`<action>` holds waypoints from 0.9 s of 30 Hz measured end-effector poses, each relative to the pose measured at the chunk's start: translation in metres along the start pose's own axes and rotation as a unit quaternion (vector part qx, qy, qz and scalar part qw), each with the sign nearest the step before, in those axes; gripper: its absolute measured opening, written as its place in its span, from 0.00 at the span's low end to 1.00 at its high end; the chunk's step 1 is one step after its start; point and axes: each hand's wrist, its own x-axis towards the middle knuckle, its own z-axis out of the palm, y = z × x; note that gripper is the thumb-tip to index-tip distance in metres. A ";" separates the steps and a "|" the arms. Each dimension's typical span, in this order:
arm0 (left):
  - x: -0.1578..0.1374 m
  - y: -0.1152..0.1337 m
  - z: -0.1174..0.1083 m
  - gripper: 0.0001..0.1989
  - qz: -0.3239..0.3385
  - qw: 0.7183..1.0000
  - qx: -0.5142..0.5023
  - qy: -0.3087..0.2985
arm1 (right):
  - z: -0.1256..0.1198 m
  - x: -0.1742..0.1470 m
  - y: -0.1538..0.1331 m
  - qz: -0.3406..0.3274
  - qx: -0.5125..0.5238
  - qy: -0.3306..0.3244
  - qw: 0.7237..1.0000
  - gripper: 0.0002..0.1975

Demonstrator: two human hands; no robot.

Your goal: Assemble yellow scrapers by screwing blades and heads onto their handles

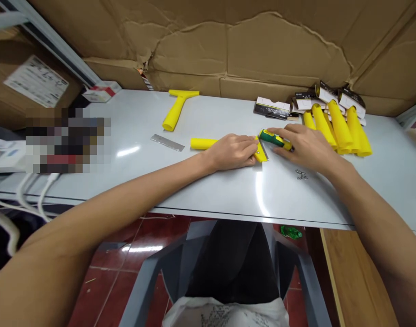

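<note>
Pressed to the table, a yellow scraper [203, 144] lies under my left hand [233, 152], whose fingers close around it near its head. A metal blade edge and a small screw show at that head. My right hand [303, 147] grips a green and yellow screwdriver [271, 137], held low beside the scraper head; its tip cannot be made out. Several small screws [301, 175] lie loose below my right hand. To the left are a flat metal blade [167, 142] and another yellow scraper body [178, 109].
Several yellow handles [339, 127] are bunched at the right, by black and white card sleeves [346, 101]. Another sleeve [272, 108] lies behind my right hand. A small red and white box [102, 91] sits at the back left. Cardboard [255, 50] walls the rear; white cables [41, 195] hang left.
</note>
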 end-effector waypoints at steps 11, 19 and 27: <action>0.000 -0.009 0.004 0.11 0.110 0.989 0.088 0.044 | -0.011 0.005 -0.002 0.013 0.307 0.404 0.862 0.36; -0.001 -0.008 0.003 0.11 0.094 0.990 0.107 0.020 | -0.005 0.010 -0.044 0.080 0.413 0.350 0.837 0.29; 0.001 -0.006 0.003 0.10 0.083 0.992 0.093 0.014 | -0.004 0.008 -0.041 0.098 0.389 0.325 0.857 0.33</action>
